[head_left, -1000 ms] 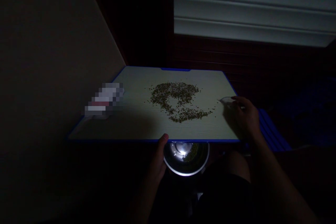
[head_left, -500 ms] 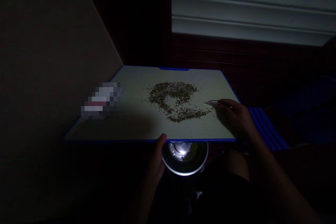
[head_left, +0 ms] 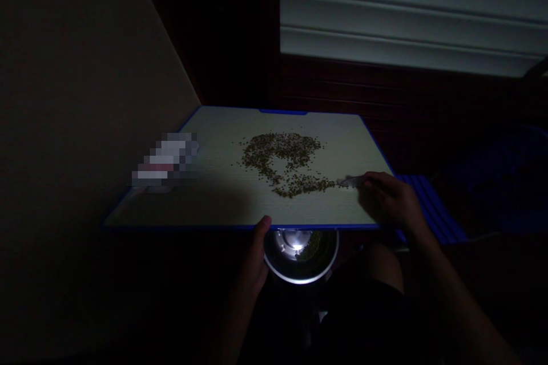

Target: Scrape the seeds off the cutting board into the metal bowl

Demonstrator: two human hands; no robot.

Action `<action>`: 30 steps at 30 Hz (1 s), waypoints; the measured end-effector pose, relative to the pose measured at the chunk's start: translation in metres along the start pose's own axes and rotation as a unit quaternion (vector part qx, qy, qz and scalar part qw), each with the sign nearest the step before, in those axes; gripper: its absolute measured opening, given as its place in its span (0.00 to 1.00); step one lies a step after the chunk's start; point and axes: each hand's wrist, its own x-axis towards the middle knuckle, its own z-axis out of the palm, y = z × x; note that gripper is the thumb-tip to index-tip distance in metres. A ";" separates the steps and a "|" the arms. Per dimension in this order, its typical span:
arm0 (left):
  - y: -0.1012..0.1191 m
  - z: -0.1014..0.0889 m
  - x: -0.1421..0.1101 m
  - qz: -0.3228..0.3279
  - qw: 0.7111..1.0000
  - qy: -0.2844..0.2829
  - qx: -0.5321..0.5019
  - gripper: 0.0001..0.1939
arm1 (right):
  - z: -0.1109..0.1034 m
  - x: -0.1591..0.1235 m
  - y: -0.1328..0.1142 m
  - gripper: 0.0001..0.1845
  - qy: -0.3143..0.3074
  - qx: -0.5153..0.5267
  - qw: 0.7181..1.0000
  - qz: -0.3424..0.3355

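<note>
A pale board with a blue rim (head_left: 222, 205) carries a spread of small brownish-green grains (head_left: 285, 161). My right hand (head_left: 396, 201) rests on the board's right side, closed on a small spoon-like tool (head_left: 350, 181) whose tip touches the right end of the grains. Below the board's near edge, my left hand (head_left: 254, 259) grips the side of a shiny metal bowl (head_left: 300, 255), thumb up against the board edge. Some grains lie inside the bowl.
A blurred white and red object (head_left: 165, 161) lies on the board's left side. A beige wall rises at the left. Dark wood panelling and a pale blind (head_left: 406, 11) are behind. Something blue and ribbed (head_left: 428, 205) sits right of the board. The room is very dim.
My right hand has moved the tool leftward and nearer, from the board's right edge to the right end of the grains. The left hand and bowl stayed put.
</note>
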 end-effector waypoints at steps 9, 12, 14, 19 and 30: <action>0.002 0.003 -0.002 -0.012 1.000 0.010 0.007 0.22 | 0.012 -0.029 -0.028 0.16 0.001 0.001 1.000 -0.010; 0.003 0.006 -0.003 -0.008 1.000 0.018 0.005 0.22 | 0.021 -0.035 -0.037 0.16 0.008 0.005 1.000 -0.021; 0.003 0.007 -0.004 0.001 1.000 0.017 -0.001 0.22 | 0.028 -0.038 -0.041 0.16 0.007 0.010 0.999 -0.036; 0.002 0.005 -0.002 -0.001 1.000 0.006 -0.002 0.25 | 0.043 -0.040 -0.052 0.16 0.003 0.007 0.998 -0.059; 0.001 0.004 -0.003 0.002 1.000 -0.003 -0.012 0.28 | 0.053 -0.041 -0.062 0.15 0.121 0.088 0.988 0.030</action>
